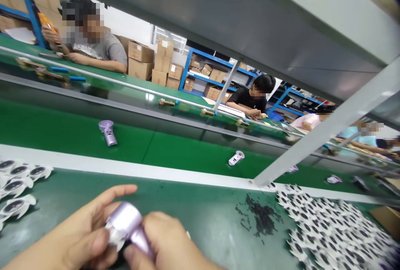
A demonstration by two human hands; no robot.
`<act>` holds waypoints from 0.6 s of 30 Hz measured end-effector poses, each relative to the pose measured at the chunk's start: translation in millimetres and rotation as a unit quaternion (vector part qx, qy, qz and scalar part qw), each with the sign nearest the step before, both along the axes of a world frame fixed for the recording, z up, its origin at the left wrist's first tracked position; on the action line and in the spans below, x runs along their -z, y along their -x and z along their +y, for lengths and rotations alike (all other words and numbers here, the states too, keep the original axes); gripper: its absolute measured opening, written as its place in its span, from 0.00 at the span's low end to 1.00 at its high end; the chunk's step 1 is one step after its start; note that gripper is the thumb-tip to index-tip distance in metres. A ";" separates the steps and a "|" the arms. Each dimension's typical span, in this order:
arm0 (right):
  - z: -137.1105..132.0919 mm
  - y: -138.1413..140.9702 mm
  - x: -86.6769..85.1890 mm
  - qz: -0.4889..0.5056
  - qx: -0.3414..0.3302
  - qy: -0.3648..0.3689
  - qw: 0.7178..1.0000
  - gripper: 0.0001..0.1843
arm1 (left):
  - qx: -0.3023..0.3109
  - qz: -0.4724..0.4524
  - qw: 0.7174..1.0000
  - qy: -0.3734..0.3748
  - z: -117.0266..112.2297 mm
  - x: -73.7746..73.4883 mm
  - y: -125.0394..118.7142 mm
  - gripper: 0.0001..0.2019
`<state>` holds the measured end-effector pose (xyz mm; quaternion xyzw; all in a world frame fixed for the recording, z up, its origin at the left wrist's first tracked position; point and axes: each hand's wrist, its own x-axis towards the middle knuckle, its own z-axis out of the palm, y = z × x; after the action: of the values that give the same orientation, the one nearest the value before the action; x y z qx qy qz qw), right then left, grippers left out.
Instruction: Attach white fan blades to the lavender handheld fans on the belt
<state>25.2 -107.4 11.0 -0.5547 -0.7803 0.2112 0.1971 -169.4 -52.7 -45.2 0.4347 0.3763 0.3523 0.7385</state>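
Only the person's own two hands are showing, the left hand (73, 236) and the right hand (165, 238), both coming in along the near edge of the view. They are bare, with no glove or tape on them, and the left forearm (34, 259) is bare as well, right up to where it is leaving the frame at the near left corner. The right forearm (200, 263) is showing just as bare toward the near edge. The thumbnails (100, 241) are looking short and plain, though the blur this close to the camera is softening their detail.
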 end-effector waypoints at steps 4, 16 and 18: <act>49.5 -57.5 -14.7 -0.090 0.145 -0.020 0.985 0.17 | -0.009 0.138 0.976 -0.166 -0.1 -29.8 -2.9 0.34; 103.6 -191.0 -22.8 -0.223 0.239 -0.045 0.944 0.19 | 0.234 0.330 0.729 -0.553 -33.3 -41.5 -57.0 0.26; 73.6 -210.5 -33.3 -0.214 0.215 -0.056 0.951 0.17 | 0.273 0.345 0.683 -0.583 -23.4 -36.1 -65.2 0.26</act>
<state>235.8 -33.7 44.3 -0.7298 -0.6767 -0.0037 0.0969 -104.2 -76.1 -9.1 0.9517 0.1881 0.1087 0.2172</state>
